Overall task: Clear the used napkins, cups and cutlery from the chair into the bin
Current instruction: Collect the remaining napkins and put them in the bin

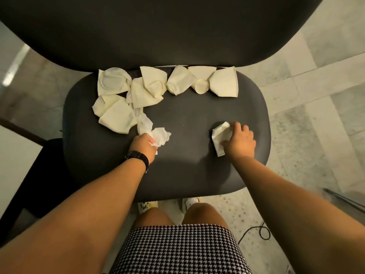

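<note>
Head view: left hand [142, 143] grips crumpled napkin [161, 136]; right hand [240, 140] grips folded napkin [219, 136] on chair seat [187, 115].

You have a single view, from the camera worn on your head, looking steeply down and a little forward. It sits close above the chair seat [177, 115], which fills the middle of the frame, with the chair back [158, 26] running across the top edge. Your two forearms enter from the bottom corners and reach up toward the centre, so your left hand [143, 144] and right hand [240, 142] both lie well inside the frame. The wide lens bends the edges: the floor [316, 86] curves away at both sides, and your skirt [177, 252] and shoes [190, 202] show at the bottom, directly below the lens.
</note>
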{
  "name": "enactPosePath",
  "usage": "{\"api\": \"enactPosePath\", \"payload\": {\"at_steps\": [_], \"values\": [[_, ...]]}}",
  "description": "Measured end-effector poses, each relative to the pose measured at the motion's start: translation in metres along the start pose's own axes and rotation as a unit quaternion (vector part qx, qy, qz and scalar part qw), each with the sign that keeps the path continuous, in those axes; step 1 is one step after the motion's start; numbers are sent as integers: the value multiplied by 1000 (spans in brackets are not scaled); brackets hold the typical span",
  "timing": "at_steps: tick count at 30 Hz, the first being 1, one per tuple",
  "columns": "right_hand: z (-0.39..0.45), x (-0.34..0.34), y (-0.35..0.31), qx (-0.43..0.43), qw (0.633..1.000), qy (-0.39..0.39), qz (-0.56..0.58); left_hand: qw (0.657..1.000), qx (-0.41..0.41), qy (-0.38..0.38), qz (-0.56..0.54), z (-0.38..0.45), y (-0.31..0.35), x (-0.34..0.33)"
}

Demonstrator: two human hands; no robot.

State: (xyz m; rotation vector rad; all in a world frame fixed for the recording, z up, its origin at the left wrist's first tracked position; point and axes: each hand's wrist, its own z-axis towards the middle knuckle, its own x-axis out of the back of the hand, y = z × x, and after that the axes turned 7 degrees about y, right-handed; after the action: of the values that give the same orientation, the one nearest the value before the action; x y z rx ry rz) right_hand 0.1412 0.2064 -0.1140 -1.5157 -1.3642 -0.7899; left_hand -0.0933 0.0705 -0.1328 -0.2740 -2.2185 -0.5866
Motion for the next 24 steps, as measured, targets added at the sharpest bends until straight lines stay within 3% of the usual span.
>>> {"api": "enactPosePath", "payload": {"at_steps": [3, 6, 12, 24], "values": [[-10, 3, -3, -38, 992, -50, 106, 998, 31, -54, -19, -23, 3, 6], [-26, 16, -14, -36, 986, -89, 139, 995, 54, -66, -54, -53, 2, 15], [-64, 65, -59, 38, 976, -156, 147, 982, 96, -31, -160, -120, 1, 64], [-181, 145, -183, 216, 931, -227, 185, 919, 130, 131, -348, -253, -44, 179]]}}
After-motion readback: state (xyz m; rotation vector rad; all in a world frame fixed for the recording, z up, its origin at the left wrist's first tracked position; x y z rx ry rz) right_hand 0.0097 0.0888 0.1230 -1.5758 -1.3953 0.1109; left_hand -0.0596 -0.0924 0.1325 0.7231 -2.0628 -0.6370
